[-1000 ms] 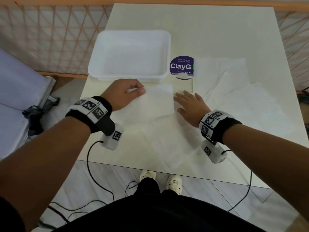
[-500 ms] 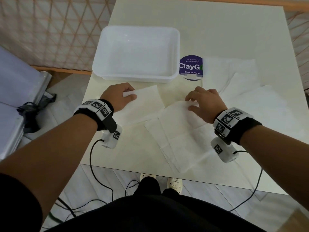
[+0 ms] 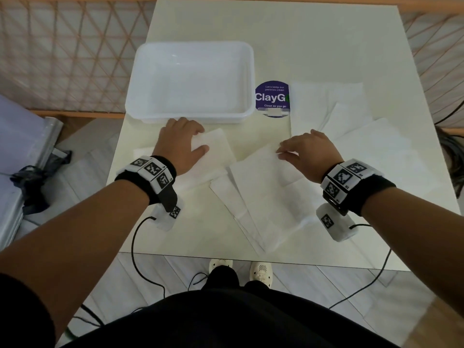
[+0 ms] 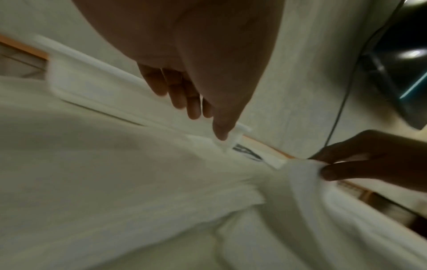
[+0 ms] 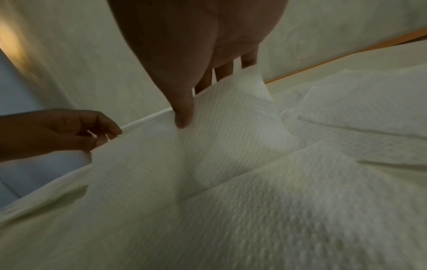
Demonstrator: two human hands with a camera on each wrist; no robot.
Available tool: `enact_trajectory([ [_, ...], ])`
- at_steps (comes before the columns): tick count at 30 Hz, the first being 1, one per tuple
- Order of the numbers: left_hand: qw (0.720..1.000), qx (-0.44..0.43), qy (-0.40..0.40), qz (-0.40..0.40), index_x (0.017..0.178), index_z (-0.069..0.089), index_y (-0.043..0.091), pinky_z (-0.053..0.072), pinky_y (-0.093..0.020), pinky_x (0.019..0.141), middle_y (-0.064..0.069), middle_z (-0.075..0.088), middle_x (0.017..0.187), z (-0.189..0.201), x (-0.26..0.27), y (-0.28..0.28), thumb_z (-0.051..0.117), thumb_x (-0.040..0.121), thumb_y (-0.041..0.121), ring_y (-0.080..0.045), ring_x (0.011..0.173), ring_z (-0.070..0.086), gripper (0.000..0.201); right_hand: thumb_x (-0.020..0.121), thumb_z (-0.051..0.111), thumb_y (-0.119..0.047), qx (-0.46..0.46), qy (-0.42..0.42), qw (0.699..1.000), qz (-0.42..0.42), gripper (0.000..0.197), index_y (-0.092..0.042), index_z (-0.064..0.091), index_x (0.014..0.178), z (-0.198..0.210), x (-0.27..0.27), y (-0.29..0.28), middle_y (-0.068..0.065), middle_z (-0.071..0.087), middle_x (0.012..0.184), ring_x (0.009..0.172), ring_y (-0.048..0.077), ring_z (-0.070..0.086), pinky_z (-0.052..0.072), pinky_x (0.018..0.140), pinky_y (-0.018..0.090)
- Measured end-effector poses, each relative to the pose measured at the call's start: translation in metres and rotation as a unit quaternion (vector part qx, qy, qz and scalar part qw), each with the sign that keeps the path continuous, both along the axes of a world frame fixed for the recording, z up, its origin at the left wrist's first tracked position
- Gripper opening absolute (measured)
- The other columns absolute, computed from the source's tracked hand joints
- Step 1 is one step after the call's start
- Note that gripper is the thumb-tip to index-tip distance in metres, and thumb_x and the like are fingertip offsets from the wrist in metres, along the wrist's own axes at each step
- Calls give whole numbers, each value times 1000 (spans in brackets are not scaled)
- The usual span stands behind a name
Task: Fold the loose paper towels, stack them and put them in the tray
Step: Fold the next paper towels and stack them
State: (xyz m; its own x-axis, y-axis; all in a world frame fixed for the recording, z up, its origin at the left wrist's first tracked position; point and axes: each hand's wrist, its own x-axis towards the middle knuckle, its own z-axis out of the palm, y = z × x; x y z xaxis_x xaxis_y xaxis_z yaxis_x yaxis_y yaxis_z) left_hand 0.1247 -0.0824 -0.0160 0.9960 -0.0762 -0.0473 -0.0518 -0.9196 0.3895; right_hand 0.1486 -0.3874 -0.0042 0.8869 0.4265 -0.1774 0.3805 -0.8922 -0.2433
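Note:
An empty white tray (image 3: 193, 79) stands at the table's far left. Just in front of it my left hand (image 3: 200, 143) holds a folded paper towel (image 3: 218, 156) by its far left corner, thumb on top. My right hand (image 3: 282, 149) pinches the far edge of a second, larger paper towel (image 3: 263, 192), which lies askew in the middle and is lifted a little at that edge. The right wrist view shows the right hand's thumb (image 5: 183, 120) on this embossed towel (image 5: 231, 127) with the fingers behind it. Several loose towels (image 3: 346, 116) lie spread at the right.
A round purple ClayGo sticker (image 3: 272, 97) sits between the tray and the loose towels. The cream table (image 3: 276, 33) has bare surface at the far end. A lattice fence (image 3: 62, 59) runs along the left and back. Cables hang off the near edge.
My right hand went from lying flat on the middle towel to pinching and lifting its far edge. The left hand drew its folded towel leftward, apart from the middle one.

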Motion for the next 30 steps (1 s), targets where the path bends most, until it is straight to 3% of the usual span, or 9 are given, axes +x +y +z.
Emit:
enact_trajectory([
  [2, 995, -92, 13, -33, 115, 58, 19, 39, -29, 88, 5, 54, 106, 7, -6, -26, 64, 86, 42, -17, 103, 48, 37, 95, 50, -38, 19, -15, 1000, 3, 27, -29, 68, 114, 3, -1, -6, -8, 57, 132, 123, 19, 49, 19, 112, 38],
  [5, 968, -233, 88, -16, 118, 54, 24, 44, -21, 82, 12, 56, 110, 16, -17, -67, 63, 82, 54, -5, 99, 54, 48, 94, 53, -36, 81, -34, 996, -17, 26, -23, 71, 108, 11, -5, -16, -2, 66, 117, 107, 23, 58, 33, 104, 37],
  [10, 929, -308, 207, -4, 125, 48, 29, 52, -30, 89, 11, 64, 113, 5, -28, -100, 79, 66, 56, -7, 101, 62, 73, 96, 49, -34, 168, -16, 980, -102, 22, -19, 65, 100, 29, -11, -36, -3, 69, 86, 82, 22, 62, 50, 76, 36],
  [13, 928, -302, 217, 7, 113, 62, 15, 52, -42, 92, 1, 72, 105, -8, -31, -106, 75, 81, 31, -16, 95, 68, 38, 95, 49, -36, 179, -23, 977, -115, 23, -21, 66, 102, 34, -12, -46, -4, 70, 93, 87, 21, 62, 50, 80, 36],
  [16, 929, -297, 214, 56, 102, 64, 4, 55, -45, 85, -13, 73, 92, -14, -33, -106, 69, 86, 24, -27, 84, 71, 27, 95, 53, -35, 190, -24, 976, -100, 23, -22, 70, 104, 31, -18, -54, -2, 68, 101, 93, 18, 61, 47, 82, 33],
  [19, 930, -294, 209, 74, 92, 63, 6, 57, -41, 81, -12, 72, 84, -16, -34, -103, 69, 86, 22, -27, 77, 71, 18, 92, 58, -30, 195, -26, 979, -54, 19, -23, 72, 104, 21, -27, -60, -4, 67, 100, 93, 16, 59, 38, 79, 23],
  [21, 944, -266, 182, 68, 86, 63, 14, 55, -29, 77, -3, 69, 82, -17, -35, -100, 70, 85, 21, -21, 75, 68, 10, 89, 64, -28, 194, -27, 981, -18, 15, -25, 73, 101, 15, -36, -64, -5, 68, 102, 94, 17, 59, 40, 81, 25],
  [24, 957, -243, 146, 57, 95, 67, 19, 43, -6, 71, 6, 65, 86, -17, -37, -96, 70, 84, 12, -3, 74, 60, 13, 84, 71, -25, 185, -31, 981, 42, 13, -26, 75, 95, 5, -51, -70, -4, 69, 104, 96, 20, 57, 46, 85, 35],
  [30, 945, -271, 173, 69, 108, 64, 15, 51, -21, 86, 1, 69, 99, -21, -42, -91, 53, 88, -2, -10, 86, 64, 28, 79, 72, -34, 110, 14, 990, 93, 22, -33, 73, 101, -13, -80, -73, -7, 57, 129, 125, 24, 43, 35, 103, 44],
])
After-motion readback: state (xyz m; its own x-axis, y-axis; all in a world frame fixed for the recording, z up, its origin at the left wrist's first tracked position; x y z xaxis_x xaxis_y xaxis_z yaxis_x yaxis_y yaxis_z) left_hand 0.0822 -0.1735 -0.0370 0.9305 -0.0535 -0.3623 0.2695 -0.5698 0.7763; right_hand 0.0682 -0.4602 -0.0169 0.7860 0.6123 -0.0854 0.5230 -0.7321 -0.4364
